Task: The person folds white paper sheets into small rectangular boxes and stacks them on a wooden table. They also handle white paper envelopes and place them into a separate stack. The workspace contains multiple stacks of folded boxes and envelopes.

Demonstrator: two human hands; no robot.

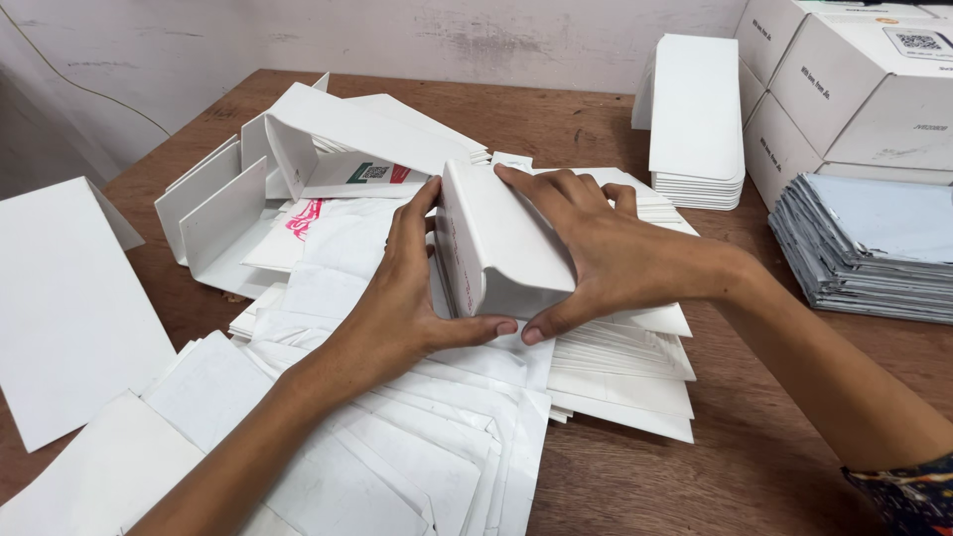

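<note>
A small white cardboard box (501, 243), folded into shape, rests on a spread of flat white card pieces (397, 437) at the middle of the wooden table (695, 467). My left hand (397, 298) presses against the box's left side, with the thumb along its near end. My right hand (606, 253) lies over the top and right side, fingers spread and thumb meeting the near end. Both hands grip the box between them.
Folded white box blanks (248, 189) stand open at the back left. A large white sheet (60, 308) lies at the left edge. A neat stack of white cards (700, 119) sits behind, white cartons (854, 89) at the back right, and a grey stack of flat packets (869, 243) beside them.
</note>
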